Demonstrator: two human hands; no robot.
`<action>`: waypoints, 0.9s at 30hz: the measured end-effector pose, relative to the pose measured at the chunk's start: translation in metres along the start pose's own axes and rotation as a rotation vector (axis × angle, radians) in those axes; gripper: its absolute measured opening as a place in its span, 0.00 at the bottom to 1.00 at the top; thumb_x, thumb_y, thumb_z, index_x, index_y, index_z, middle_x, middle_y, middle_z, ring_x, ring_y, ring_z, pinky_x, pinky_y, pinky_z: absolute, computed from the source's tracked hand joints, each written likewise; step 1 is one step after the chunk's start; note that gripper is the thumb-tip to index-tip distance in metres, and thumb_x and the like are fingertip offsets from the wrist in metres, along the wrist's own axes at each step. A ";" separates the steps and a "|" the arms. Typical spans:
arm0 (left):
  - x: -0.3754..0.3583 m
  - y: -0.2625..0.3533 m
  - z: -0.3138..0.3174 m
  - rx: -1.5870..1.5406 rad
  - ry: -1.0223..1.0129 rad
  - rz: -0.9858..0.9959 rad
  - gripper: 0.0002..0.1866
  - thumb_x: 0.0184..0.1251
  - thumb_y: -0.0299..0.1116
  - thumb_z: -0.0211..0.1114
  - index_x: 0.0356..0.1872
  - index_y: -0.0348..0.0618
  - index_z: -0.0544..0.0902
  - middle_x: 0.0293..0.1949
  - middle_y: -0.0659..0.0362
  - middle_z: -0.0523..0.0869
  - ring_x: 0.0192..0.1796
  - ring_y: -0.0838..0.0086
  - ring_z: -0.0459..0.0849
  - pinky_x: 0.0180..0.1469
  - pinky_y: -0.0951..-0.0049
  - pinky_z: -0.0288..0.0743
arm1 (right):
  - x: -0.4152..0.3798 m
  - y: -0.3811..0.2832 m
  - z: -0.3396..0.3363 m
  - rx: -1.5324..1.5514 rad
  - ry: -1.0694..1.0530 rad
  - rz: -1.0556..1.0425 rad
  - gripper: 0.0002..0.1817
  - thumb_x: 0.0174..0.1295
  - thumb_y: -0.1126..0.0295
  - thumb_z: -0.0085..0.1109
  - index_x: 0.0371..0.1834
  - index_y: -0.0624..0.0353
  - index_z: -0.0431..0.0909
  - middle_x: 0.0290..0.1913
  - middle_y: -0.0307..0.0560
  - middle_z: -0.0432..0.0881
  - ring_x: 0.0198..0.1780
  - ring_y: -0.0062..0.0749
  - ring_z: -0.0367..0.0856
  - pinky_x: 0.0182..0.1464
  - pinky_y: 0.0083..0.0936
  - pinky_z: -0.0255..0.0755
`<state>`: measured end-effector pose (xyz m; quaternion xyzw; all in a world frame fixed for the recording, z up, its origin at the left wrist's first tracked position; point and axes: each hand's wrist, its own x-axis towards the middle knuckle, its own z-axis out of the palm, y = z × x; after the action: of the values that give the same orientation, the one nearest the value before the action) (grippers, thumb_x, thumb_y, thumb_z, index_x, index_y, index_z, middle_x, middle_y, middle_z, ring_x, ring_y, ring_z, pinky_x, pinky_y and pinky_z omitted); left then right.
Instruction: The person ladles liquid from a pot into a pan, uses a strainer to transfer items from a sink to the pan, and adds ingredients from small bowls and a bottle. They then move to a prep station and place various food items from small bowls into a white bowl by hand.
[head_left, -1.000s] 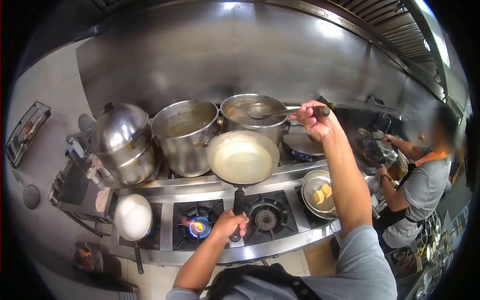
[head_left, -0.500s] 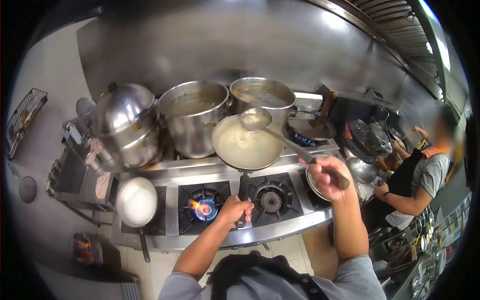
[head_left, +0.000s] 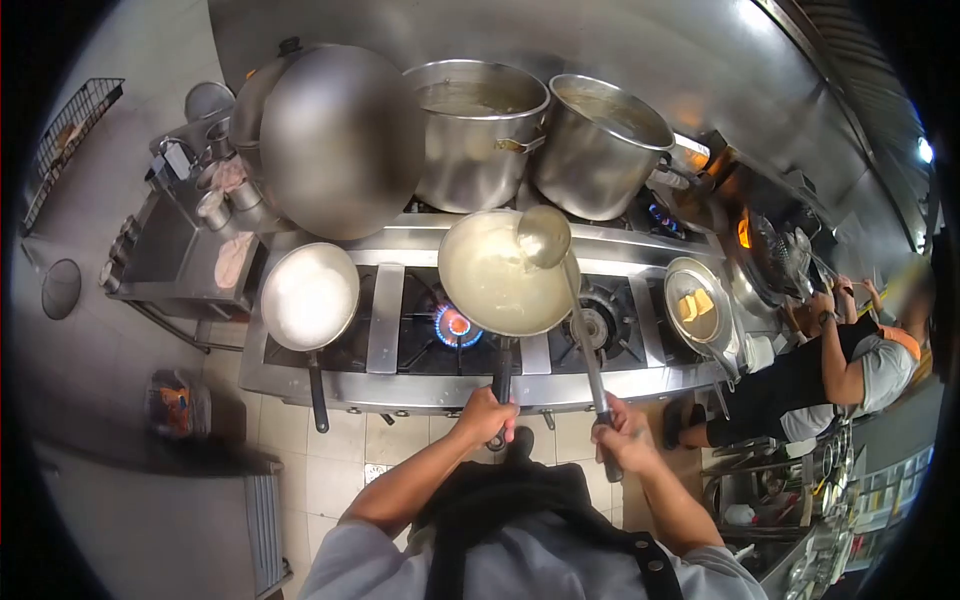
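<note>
My left hand [head_left: 487, 415] is closed round the black handle of a frying pan [head_left: 455, 300] holding a pale, creamy liquid [head_left: 500, 285]. The pan is above the front burners, partly over the lit one. In my right hand [head_left: 627, 437] is the handle of a long metal ladle [head_left: 545, 237]. Its bowl overlaps the right far rim of the pan. A second frying pan [head_left: 310, 297] with white contents sits on the left front burner, its handle towards me.
A blue flame [head_left: 458, 325] burns on the front burner. Two large stockpots [head_left: 470, 150] [head_left: 600, 160] stand behind, beside a blurred dome-lidded pot [head_left: 255, 125]. At right, yellow pieces [head_left: 697, 305] lie in a strainer. A person [head_left: 850, 370] works at a wok farther right.
My right hand has come down and closer to my body, with the ladle's bowl now lower over the pan's right side. The camera view has shifted; my left hand keeps the pan handle.
</note>
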<state>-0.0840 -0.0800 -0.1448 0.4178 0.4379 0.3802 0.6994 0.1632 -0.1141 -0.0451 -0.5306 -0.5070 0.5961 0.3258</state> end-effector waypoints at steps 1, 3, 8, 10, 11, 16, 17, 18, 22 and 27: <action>-0.007 -0.004 -0.004 -0.001 0.035 -0.009 0.04 0.52 0.24 0.59 0.26 0.39 0.71 0.15 0.59 0.74 0.14 0.73 0.76 0.18 0.71 0.71 | -0.003 0.008 0.008 -0.025 -0.010 0.014 0.32 0.55 0.81 0.51 0.66 0.70 0.56 0.22 0.40 0.73 0.15 0.23 0.72 0.17 0.19 0.68; -0.018 -0.019 -0.011 -0.055 0.099 -0.018 0.02 0.51 0.24 0.57 0.25 0.37 0.73 0.13 0.59 0.76 0.12 0.72 0.77 0.17 0.73 0.68 | -0.008 0.021 0.022 -0.106 -0.038 0.031 0.32 0.56 0.80 0.52 0.66 0.69 0.56 0.23 0.39 0.73 0.17 0.21 0.73 0.19 0.19 0.68; -0.028 -0.069 -0.041 -0.081 0.125 -0.054 0.04 0.53 0.23 0.58 0.27 0.38 0.71 0.15 0.58 0.75 0.13 0.72 0.76 0.17 0.71 0.71 | -0.024 0.041 0.051 -0.373 -0.004 -0.047 0.27 0.57 0.77 0.52 0.63 0.68 0.60 0.23 0.38 0.73 0.20 0.19 0.72 0.25 0.16 0.65; -0.029 -0.084 -0.051 -0.124 0.132 -0.067 0.04 0.53 0.22 0.57 0.28 0.38 0.71 0.15 0.58 0.75 0.13 0.72 0.76 0.16 0.70 0.71 | -0.018 0.058 0.050 -0.861 0.144 -0.291 0.26 0.56 0.77 0.52 0.60 0.67 0.63 0.22 0.39 0.73 0.20 0.20 0.72 0.24 0.16 0.64; -0.028 -0.092 -0.055 -0.121 0.124 -0.060 0.03 0.52 0.21 0.57 0.27 0.38 0.71 0.15 0.58 0.75 0.13 0.72 0.76 0.16 0.70 0.71 | -0.010 0.089 0.036 -0.737 0.172 -0.384 0.25 0.55 0.78 0.51 0.59 0.67 0.64 0.21 0.40 0.73 0.17 0.22 0.72 0.22 0.16 0.63; -0.027 -0.108 -0.064 -0.134 0.124 -0.022 0.03 0.52 0.21 0.57 0.26 0.38 0.72 0.15 0.58 0.75 0.13 0.71 0.77 0.16 0.70 0.71 | -0.011 0.028 0.053 -0.190 0.010 0.143 0.24 0.54 0.78 0.47 0.58 0.67 0.66 0.18 0.43 0.72 0.11 0.24 0.67 0.15 0.18 0.63; -0.025 -0.107 -0.065 -0.142 0.143 -0.038 0.02 0.52 0.21 0.57 0.26 0.38 0.72 0.14 0.58 0.75 0.13 0.71 0.76 0.16 0.70 0.71 | -0.009 0.019 0.053 -0.071 -0.027 0.147 0.25 0.54 0.77 0.47 0.58 0.67 0.66 0.17 0.43 0.71 0.11 0.24 0.68 0.15 0.18 0.62; -0.026 -0.105 -0.066 -0.148 0.164 -0.059 0.02 0.53 0.22 0.57 0.25 0.38 0.72 0.14 0.58 0.75 0.13 0.71 0.76 0.16 0.70 0.71 | -0.008 0.015 0.054 0.051 -0.064 0.155 0.25 0.54 0.76 0.47 0.58 0.68 0.66 0.15 0.43 0.71 0.10 0.25 0.68 0.14 0.18 0.60; -0.017 -0.123 -0.076 -0.102 0.136 -0.044 0.01 0.53 0.23 0.57 0.26 0.38 0.73 0.14 0.58 0.75 0.13 0.71 0.76 0.16 0.71 0.70 | -0.002 -0.028 0.056 0.376 -0.064 0.080 0.25 0.50 0.77 0.46 0.55 0.69 0.69 0.13 0.42 0.68 0.08 0.24 0.65 0.10 0.19 0.59; -0.011 -0.112 -0.085 0.009 0.187 -0.147 0.06 0.50 0.25 0.58 0.18 0.38 0.72 0.12 0.57 0.76 0.12 0.70 0.77 0.15 0.69 0.69 | 0.022 -0.109 0.016 0.829 -0.192 -0.213 0.26 0.58 0.76 0.43 0.60 0.77 0.58 0.21 0.43 0.67 0.11 0.25 0.68 0.09 0.25 0.65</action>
<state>-0.1481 -0.1089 -0.2672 0.3507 0.5323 0.3632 0.6795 0.1266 -0.0682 0.0507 -0.2417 -0.3049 0.7589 0.5222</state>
